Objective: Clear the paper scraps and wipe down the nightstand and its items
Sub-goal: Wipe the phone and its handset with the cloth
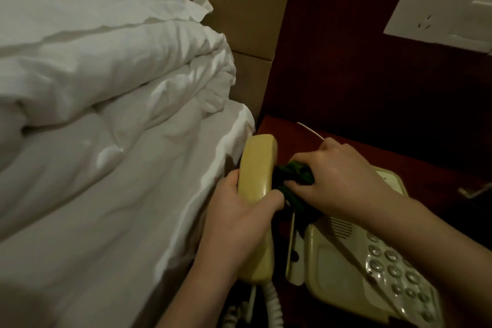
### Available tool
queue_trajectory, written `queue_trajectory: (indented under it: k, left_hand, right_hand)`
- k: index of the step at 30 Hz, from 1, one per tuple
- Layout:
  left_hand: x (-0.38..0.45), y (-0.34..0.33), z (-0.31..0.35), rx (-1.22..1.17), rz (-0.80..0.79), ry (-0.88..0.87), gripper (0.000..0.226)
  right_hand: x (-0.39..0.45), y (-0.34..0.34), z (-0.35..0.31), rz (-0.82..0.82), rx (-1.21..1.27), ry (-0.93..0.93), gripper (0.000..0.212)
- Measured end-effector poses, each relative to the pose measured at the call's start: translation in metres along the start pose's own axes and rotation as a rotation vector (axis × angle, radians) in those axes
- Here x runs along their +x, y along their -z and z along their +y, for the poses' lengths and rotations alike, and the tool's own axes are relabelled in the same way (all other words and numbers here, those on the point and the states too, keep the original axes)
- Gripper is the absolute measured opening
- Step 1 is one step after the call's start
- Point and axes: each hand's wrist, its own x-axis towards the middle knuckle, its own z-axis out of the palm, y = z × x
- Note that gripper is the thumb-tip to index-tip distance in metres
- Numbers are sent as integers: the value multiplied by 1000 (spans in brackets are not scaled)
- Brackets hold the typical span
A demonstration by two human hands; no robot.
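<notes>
A cream telephone handset is lifted off its base, which sits on the dark red nightstand. My left hand grips the handset around its middle. My right hand holds a bunched dark green cloth and presses it against the handset's right side. A coiled cord hangs from the handset's lower end. The base's keypad shows at the lower right, partly under my right forearm.
A bed with a white duvet fills the left, right against the nightstand. A white wall socket panel sits on the dark wood wall at the upper right. A thin white strip lies at the nightstand's back.
</notes>
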Motion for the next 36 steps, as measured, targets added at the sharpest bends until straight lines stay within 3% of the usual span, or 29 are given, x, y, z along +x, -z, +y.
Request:
queue_trajectory:
  k: [5,9,12,14,16,19,21,25,30,36]
  left_hand:
    - [2,2,2,-129,-28,70,44]
    - [7,6,-2,-200,30,91,40]
    - [9,10,-3,-201,27,96,51]
    - [9,12,-3,-185,-1,102,50]
    - [7,12,-3,-144,-50,109,48]
    - [3,12,0,-74,-161,145,65]
    - [1,12,0,-86,-203,181,72]
    - [3,14,-2,-132,-180,189,63]
    - [4,16,-1,-161,-170,156,55]
    - [1,10,-1,-127,-290,121,60]
  right_hand:
    - [28,-8,-2,17,-118,-96,43]
    - [26,-19,-1,41,-87,-75,43]
    - [7,-16,3,111,-12,-62,36]
    - [-11,-11,4,199,163,-101,33]
    - [-31,-6,3,301,503,-217,32]
    - [-59,1,-2,448,971,-333,27]
    - [-68,2,-7,439,1084,-316,24]
    - [-80,-8,-25,198,911,-216,26]
    - [-92,-18,-31,253,744,-225,28]
    - [-64,-14,-25,412,608,-338,27]
